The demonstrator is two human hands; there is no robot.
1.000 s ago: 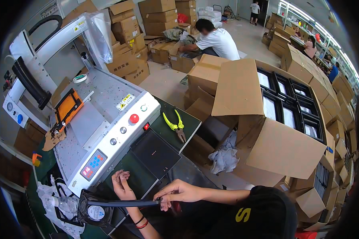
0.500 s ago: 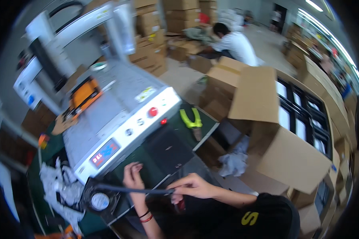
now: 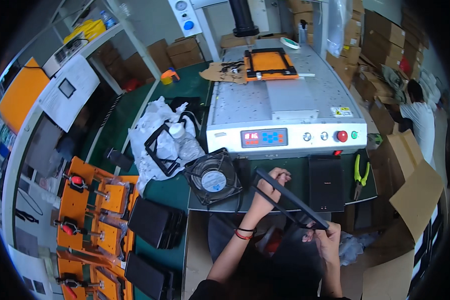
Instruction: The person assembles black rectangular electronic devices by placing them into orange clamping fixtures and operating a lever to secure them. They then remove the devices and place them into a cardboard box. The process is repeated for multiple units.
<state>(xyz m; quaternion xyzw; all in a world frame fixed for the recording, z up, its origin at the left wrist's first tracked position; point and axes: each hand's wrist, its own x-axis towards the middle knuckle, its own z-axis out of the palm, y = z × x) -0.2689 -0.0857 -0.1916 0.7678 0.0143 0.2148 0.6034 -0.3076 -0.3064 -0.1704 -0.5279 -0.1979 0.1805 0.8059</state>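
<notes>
We hold one black frame [image 3: 292,198] in the air, right of centre in the lower half of the picture. It is thin-barred and open in the middle. We see it tilted and nearly edge-on, its two long sides slanting from upper left down to lower right. The upper bar looks broad and smooth; the lower one looks narrower. We grip it at its lower-right end, where dark surroundings blur the lower bar's outline.
</notes>
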